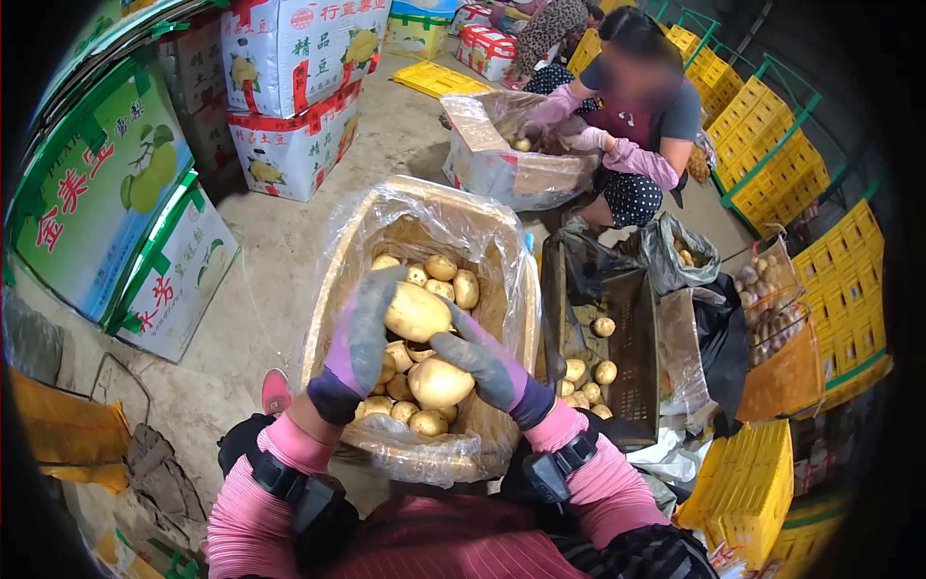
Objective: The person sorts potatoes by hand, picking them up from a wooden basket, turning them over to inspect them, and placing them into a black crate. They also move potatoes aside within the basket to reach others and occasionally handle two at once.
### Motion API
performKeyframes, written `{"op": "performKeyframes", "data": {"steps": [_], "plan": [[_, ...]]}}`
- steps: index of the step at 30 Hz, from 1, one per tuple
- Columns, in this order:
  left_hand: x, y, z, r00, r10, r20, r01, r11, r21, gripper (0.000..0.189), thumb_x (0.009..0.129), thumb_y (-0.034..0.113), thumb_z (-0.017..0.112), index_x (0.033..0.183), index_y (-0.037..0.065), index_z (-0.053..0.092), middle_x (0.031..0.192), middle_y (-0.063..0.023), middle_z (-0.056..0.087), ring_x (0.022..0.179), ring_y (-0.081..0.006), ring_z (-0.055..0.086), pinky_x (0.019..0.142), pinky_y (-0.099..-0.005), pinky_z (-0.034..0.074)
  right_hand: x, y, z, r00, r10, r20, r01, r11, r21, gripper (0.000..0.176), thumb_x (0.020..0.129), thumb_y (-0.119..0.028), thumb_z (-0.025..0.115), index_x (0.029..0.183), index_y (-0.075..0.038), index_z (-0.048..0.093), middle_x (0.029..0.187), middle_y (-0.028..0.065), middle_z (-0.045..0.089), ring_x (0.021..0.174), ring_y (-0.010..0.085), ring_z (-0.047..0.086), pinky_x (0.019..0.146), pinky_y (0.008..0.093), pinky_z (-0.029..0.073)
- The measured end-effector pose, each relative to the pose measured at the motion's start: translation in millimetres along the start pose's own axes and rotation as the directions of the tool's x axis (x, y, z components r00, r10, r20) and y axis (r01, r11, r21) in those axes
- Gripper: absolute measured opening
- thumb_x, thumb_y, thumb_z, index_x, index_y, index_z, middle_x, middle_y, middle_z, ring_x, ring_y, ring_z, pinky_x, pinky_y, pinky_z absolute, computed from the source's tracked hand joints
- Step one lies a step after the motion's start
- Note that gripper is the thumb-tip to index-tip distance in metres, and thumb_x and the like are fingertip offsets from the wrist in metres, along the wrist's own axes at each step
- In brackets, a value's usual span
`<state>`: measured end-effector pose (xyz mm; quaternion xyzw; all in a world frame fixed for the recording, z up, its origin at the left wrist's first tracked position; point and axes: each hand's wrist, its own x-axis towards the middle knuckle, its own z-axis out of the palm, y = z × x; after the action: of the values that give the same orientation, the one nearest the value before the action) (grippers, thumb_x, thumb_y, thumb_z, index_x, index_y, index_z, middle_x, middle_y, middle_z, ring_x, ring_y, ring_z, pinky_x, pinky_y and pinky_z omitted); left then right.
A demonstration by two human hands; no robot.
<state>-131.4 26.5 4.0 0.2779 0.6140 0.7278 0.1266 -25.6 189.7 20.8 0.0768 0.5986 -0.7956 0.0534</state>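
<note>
In front of me stands a cardboard box [326, 280] lined with clear plastic, with several small potatoes [439, 268] inside. My left hand [365, 323], in a grey and purple glove, is closed around a large pale potato [417, 311] held above the pile. My right hand [487, 362], gloved the same way, curves against a second large potato [441, 383] just below the first. Its upper fingertips reach the first potato's right side. The undersides of both potatoes are out of sight.
A dark crate [627, 386] with several potatoes stands at my right. Beyond it, a co-worker [641, 116] crouches over another lined box [502, 174]. Printed cartons [299, 58] are stacked at the left. Yellow crates [772, 145] line the right side.
</note>
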Motion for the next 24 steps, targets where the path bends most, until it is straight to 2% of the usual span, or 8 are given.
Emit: {"op": "performKeyframes", "data": {"steps": [6, 8, 12, 13, 16, 22, 23, 24], "plan": [[-7, 3, 9, 0.985, -0.035, 0.170, 0.042, 0.998, -0.039, 0.054, 0.107, 0.033, 0.046, 0.148, -0.003, 0.040, 0.151, -0.0161, 0.042, 0.140, -0.0234, 0.040, 0.116, -0.0347, 0.031, 1, -3, -7, 0.999, -0.029, 0.029, 0.029, 1.000, 0.000, 0.064, 0.098, -0.027, 0.064, 0.150, -0.001, 0.038, 0.141, 0.0106, 0.052, 0.128, 0.0182, 0.051, 0.108, 0.0324, 0.042], [-7, 7, 15, 0.970, -0.235, 0.066, 0.233, 0.972, 0.037, 0.062, 0.107, 0.036, 0.046, 0.153, -0.003, 0.031, 0.158, -0.0184, 0.029, 0.143, -0.0250, 0.035, 0.118, -0.0345, 0.029, 2, -6, -6, 0.996, -0.030, -0.082, 0.033, 0.999, 0.042, 0.063, 0.098, -0.026, 0.065, 0.149, 0.000, 0.039, 0.139, 0.0107, 0.054, 0.125, 0.0175, 0.053, 0.105, 0.0313, 0.045], [-17, 11, 16, 0.836, -0.372, 0.403, 0.361, 0.927, 0.106, 0.076, 0.105, 0.037, 0.052, 0.158, 0.003, 0.011, 0.158, -0.0214, 0.024, 0.145, -0.0320, 0.032, 0.114, -0.0405, 0.038, 11, -3, -8, 0.930, -0.203, -0.307, 0.203, 0.979, -0.033, 0.062, 0.097, -0.026, 0.066, 0.147, 0.001, 0.042, 0.136, 0.0118, 0.056, 0.120, 0.0169, 0.057, 0.101, 0.0304, 0.048], [-26, 18, 25, 0.744, -0.560, 0.365, 0.661, 0.695, -0.282, 0.076, 0.102, 0.034, 0.058, 0.158, 0.006, 0.015, 0.153, -0.0193, 0.033, 0.139, -0.0328, 0.042, 0.105, -0.0456, 0.048, 14, -1, -7, 0.899, -0.240, -0.366, 0.228, 0.971, -0.075, 0.062, 0.097, -0.026, 0.067, 0.146, 0.001, 0.042, 0.134, 0.0125, 0.057, 0.119, 0.0175, 0.057, 0.101, 0.0313, 0.048], [-29, -5, 27, 0.741, -0.533, 0.410, 0.671, 0.623, -0.402, 0.086, 0.099, 0.031, 0.063, 0.158, 0.006, 0.006, 0.147, -0.0171, 0.039, 0.122, -0.0301, 0.057, 0.089, -0.0429, 0.059, 18, 6, 0, 0.869, -0.297, -0.396, 0.264, 0.955, -0.137, 0.063, 0.095, -0.028, 0.069, 0.145, 0.002, 0.043, 0.134, 0.0126, 0.058, 0.118, 0.0180, 0.058, 0.102, 0.0323, 0.047], [-17, -7, 14, 0.882, -0.376, 0.284, 0.471, 0.716, -0.515, 0.053, 0.101, 0.015, 0.058, 0.148, 0.004, 0.036, 0.139, -0.0117, 0.050, 0.125, -0.0275, 0.058, 0.097, -0.0406, 0.056, 23, 4, -12, 0.926, -0.328, -0.189, 0.368, 0.896, 0.248, 0.055, 0.097, -0.029, 0.062, 0.142, -0.002, 0.047, 0.135, 0.0117, 0.058, 0.122, 0.0229, 0.059, 0.102, 0.0357, 0.049], [-16, -15, 7, 0.964, -0.178, 0.197, 0.215, 0.959, -0.184, 0.053, 0.097, 0.007, 0.062, 0.145, 0.002, 0.040, 0.140, -0.0122, 0.050, 0.126, -0.0262, 0.056, 0.101, -0.0396, 0.053, 20, 9, -25, 0.936, -0.244, -0.254, 0.320, 0.890, 0.326, 0.052, 0.097, -0.030, 0.061, 0.140, -0.003, 0.048, 0.136, 0.0133, 0.058, 0.124, 0.0263, 0.058, 0.100, 0.0396, 0.053], [-12, -22, -2, 0.974, 0.056, 0.218, -0.101, 0.975, 0.198, 0.054, 0.092, -0.001, 0.066, 0.141, 0.000, 0.045, 0.140, -0.0126, 0.050, 0.128, -0.0249, 0.054, 0.104, -0.0387, 0.051, 13, 1, -34, 0.956, -0.224, -0.191, 0.285, 0.864, 0.414, 0.052, 0.098, -0.033, 0.059, 0.140, -0.006, 0.048, 0.137, 0.0147, 0.057, 0.125, 0.0298, 0.058, 0.098, 0.0462, 0.055]]}}
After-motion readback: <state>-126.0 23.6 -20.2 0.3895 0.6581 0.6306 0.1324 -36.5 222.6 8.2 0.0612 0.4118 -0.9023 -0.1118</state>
